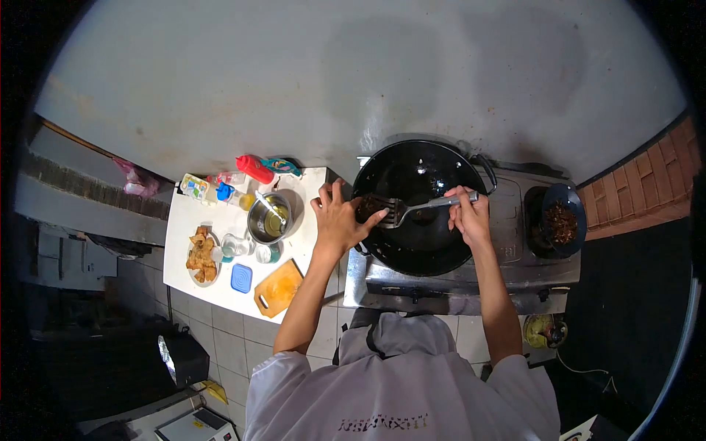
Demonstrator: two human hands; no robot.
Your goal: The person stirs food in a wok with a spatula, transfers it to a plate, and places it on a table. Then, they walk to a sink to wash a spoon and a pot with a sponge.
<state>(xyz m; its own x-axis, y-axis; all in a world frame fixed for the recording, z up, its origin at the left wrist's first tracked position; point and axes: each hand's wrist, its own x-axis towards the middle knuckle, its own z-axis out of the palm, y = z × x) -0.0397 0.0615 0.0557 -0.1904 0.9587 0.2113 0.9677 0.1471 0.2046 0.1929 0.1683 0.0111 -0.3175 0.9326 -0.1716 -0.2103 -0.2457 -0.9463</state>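
Spatula (425, 205), one, in right hand (469, 219); left hand (340, 223) at one wok (423, 253).

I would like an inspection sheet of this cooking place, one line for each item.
Surface: steel stove beside a white table.
Job's things: black wok; metal fork; dark food piece at the wok rim.
Clutter: red bottle, metal bowl, fried pieces, orange board, blue lid.
Fingers: left hand spread on the dark food piece; right hand closed on the metal fork.
Cables: thin cord on the floor, it seems.
Surroundings: grey wall, tiled floor.
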